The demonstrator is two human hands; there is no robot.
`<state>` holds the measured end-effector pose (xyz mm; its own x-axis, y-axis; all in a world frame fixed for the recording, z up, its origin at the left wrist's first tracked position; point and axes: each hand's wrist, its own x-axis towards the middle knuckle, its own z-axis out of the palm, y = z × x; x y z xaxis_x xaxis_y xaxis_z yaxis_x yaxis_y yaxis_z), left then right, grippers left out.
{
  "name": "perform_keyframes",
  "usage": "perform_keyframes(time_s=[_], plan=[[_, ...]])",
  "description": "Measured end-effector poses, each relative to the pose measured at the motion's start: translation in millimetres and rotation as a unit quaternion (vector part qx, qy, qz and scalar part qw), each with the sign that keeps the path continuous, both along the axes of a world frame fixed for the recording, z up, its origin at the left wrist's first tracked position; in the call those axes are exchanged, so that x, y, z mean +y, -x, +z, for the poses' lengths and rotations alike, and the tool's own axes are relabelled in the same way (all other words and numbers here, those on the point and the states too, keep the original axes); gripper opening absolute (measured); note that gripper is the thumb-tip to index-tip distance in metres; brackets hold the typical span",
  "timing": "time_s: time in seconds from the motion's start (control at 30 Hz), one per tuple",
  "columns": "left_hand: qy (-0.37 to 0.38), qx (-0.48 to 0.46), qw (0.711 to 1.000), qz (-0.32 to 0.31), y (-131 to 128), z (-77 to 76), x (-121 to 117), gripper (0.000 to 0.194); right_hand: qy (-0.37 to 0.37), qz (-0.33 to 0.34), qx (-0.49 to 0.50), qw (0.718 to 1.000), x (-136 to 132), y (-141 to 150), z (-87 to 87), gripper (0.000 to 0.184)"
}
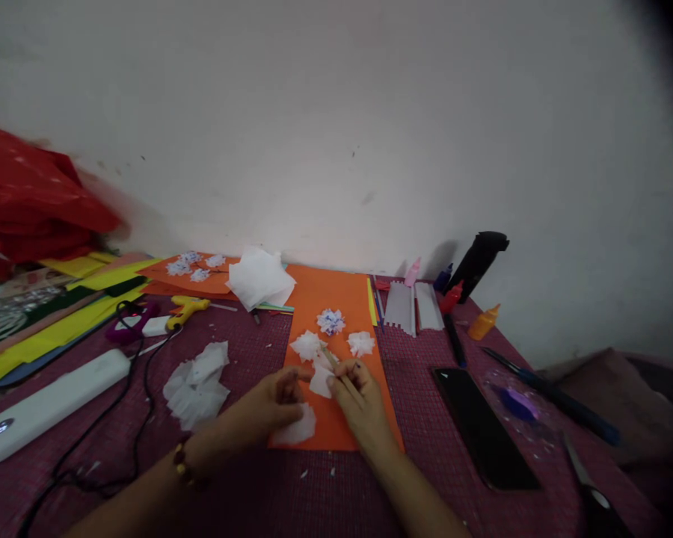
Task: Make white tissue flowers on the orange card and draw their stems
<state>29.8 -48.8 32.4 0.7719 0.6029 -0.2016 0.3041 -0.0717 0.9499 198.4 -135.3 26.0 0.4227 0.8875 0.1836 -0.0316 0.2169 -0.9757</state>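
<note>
My right hand (362, 403) pinches a thin light-coloured stick (330, 356) that slants up and left. Against the stick and those fingertips is a small white tissue paper piece (321, 382). Just to the left, my left hand (286, 396) has curled fingers with a gap between forefinger and thumb; its fingertips come close to the tissue, and contact is unclear. Another tissue piece (297, 426) lies below it on the orange sheet (336, 288). Higher on the sheet sit a blue-speckled paper flower (330, 321) and white crumpled tissue flowers (361, 344).
Left are a tissue pile (199, 385), a yellow glue gun (186, 308), a black cable (137, 373) and a white device (50, 403). A tissue stack (261, 278) lies behind. Right are a phone (485, 426), an orange bottle (484, 322) and scissors (588, 486).
</note>
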Motion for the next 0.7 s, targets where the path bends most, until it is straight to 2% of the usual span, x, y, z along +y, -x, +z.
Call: perform_keyframes(time_s=[0.03,0.1,0.13,0.17,0.2,0.3,0.37,0.43,0.5,0.53,0.6,0.7], plan=[[-0.076,0.062,0.995,-0.001,10.0,2.7,7.3,0.045,0.000,-0.010,0.004,1.000,-0.1,-3.8,1.9,0.017],[-0.260,0.130,0.954,0.073,24.8,12.3,18.4,0.041,-0.002,-0.021,0.004,1.000,-0.2,-9.3,5.0,0.018],[-0.318,0.132,0.933,0.103,27.3,18.0,20.5,0.038,-0.005,-0.023,-0.001,1.000,-0.3,-10.0,6.1,0.018],[-0.338,0.118,0.926,0.117,25.7,23.4,19.7,0.037,-0.008,-0.022,-0.007,1.000,-0.5,-9.1,6.7,0.018],[-0.320,0.090,0.936,0.115,20.1,27.7,16.5,0.035,-0.010,-0.018,-0.014,1.000,-1.1,-6.5,6.9,0.017],[-0.152,-0.010,0.987,0.047,-10.2,31.8,0.5,0.026,-0.012,0.011,-0.039,0.999,-4.9,4.4,6.3,0.014],[-0.057,-0.074,0.995,0.026,-28.3,28.8,-6.5,0.023,-0.009,0.028,-0.048,0.998,-7.7,5.3,7.5,0.011],[-0.032,-0.094,0.994,0.040,-36.1,24.7,-8.4,0.020,-0.008,0.023,-0.034,0.999,-7.9,-4.9,12.4,0.008],[-0.092,-0.060,0.993,0.049,-34.3,21.4,-9.4,0.017,-0.010,-0.005,-0.006,1.000,-3.1,-25.6,20.3,0.009],[-0.139,-0.032,0.989,0.032,-31.7,19.7,-11.1,0.016,-0.008,-0.020,0.000,1.000,1.5,-38.1,24.3,0.012],[-0.234,0.018,0.971,-0.053,-27.0,14.1,-18.1,0.015,-0.005,-0.028,0.014,0.999,14.8,-62.5,29.8,0.018],[-0.350,0.019,0.914,-0.204,-27.7,-7.1,-33.7,0.010,0.045,-0.006,-0.008,0.999,42.4,-87.5,27.3,0.024]])
